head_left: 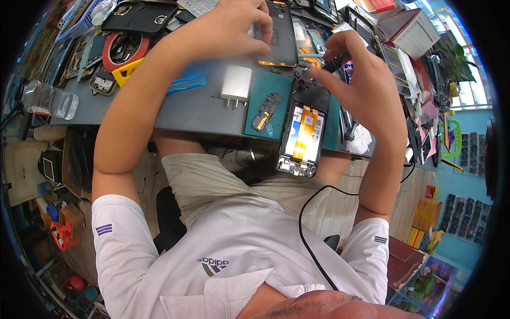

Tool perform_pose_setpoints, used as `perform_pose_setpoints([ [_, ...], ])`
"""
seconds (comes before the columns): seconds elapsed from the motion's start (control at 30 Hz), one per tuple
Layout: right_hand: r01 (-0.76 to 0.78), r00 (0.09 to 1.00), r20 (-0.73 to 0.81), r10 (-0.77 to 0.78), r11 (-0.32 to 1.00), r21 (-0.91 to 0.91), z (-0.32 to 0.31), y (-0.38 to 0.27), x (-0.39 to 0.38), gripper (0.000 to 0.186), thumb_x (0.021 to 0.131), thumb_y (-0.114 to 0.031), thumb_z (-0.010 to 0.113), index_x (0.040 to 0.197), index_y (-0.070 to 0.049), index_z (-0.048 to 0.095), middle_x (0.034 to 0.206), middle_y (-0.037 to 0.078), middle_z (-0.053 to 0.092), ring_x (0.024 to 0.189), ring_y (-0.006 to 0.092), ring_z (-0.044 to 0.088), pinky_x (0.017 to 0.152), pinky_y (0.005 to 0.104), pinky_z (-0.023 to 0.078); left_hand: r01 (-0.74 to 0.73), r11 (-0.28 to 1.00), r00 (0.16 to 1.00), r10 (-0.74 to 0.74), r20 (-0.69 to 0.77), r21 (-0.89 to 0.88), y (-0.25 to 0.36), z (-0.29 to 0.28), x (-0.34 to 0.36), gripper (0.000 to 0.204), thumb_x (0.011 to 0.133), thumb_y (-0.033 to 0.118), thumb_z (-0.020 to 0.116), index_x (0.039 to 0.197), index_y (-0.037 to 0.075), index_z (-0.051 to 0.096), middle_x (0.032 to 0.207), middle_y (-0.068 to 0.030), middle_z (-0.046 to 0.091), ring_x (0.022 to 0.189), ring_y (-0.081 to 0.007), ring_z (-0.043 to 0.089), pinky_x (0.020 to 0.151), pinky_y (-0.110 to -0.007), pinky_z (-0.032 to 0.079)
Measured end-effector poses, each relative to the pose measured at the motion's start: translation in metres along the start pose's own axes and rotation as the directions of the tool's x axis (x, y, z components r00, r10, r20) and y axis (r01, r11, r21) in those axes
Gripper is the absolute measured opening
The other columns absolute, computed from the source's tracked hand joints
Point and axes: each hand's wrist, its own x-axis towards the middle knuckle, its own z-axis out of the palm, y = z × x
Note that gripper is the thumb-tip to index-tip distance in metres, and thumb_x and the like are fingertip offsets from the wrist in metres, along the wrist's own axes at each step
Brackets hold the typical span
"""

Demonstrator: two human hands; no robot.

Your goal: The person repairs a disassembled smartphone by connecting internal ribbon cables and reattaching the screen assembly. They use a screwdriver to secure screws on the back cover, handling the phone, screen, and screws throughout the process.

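- On the grey desk (196, 114), near its far edge, the left hand (234, 32) grips a black phone back cover (281, 37), fingers curled over its top edge and thumb along its side; the cover stands tilted up off the surface.
- Just to the right, the right hand (356, 74) is closed narrowly around a thin dark tool (334, 64), pinched between thumb and fingers, its tip pointing down toward the top of the opened phone (304, 133).
- That opened phone lies flat on a green mat (265, 90), its lower end hanging over the desk's near edge; its inside shows a dark upper board, a pale battery and orange ribbon cables running down the middle.
- Whether the tool tip actually touches the phone is hard to tell, since the fingers blur it.
- Beside the phone on the mat rests a small black inner part (265, 109); left of the mat lies a white charger plug (235, 85), prongs toward the person.
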Motion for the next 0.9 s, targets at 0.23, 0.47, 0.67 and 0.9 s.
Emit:
perform_pose_setpoints([
  [0.23,-0.110,0.990,0.069,0.123,0.978,-0.176,-0.005,-0.005,0.000,0.041,0.087,-0.026,0.090,0.108,-0.003,0.063,0.087,0.006,0.071,0.069,0.0188,0.067,0.065,0.0337,0.051,0.035,0.999,0.995,-0.037,0.093,0.022,-0.002,0.002,0.000,0.012,0.083,0.019,0.084,0.086,0.010,0.078,0.113,-0.0132,0.062,0.119,-0.0353,0.055,0.106,-0.045,0.044],
  [0.47,0.005,0.998,0.059,0.000,0.996,-0.091,-0.003,0.000,0.004,0.041,0.085,-0.026,0.088,0.113,-0.008,0.063,0.081,0.012,0.071,0.075,0.0301,0.070,0.066,0.0412,0.053,0.041,0.999,0.992,-0.043,0.120,0.019,0.000,0.004,-0.001,0.015,0.088,0.021,0.083,0.088,0.007,0.076,0.113,-0.0139,0.062,0.118,-0.0352,0.056,0.104,-0.044,0.045],
  [0.67,0.165,0.986,-0.021,-0.165,0.986,0.014,0.003,0.011,0.007,0.045,0.085,-0.029,0.089,0.114,-0.008,0.062,0.083,0.012,0.072,0.074,0.0321,0.070,0.066,0.0438,0.053,0.004,0.999,0.992,-0.009,0.128,0.043,0.002,0.005,-0.001,0.014,0.092,0.019,0.079,0.092,0.006,0.075,0.110,-0.0145,0.064,0.116,-0.0350,0.057,0.103,-0.044,0.046],
  [0.9,-0.026,0.995,0.094,0.036,0.994,-0.109,-0.002,0.009,0.009,0.047,0.084,-0.024,0.092,0.114,-0.005,0.061,0.092,0.007,0.073,0.078,0.0194,0.070,0.069,0.0345,0.054,0.029,0.998,0.983,-0.039,0.181,0.058,0.010,-0.003,0.002,0.015,0.093,0.020,0.078,0.092,0.006,0.073,0.105,-0.0142,0.065,0.112,-0.0357,0.059,0.099,-0.045,0.046],
])
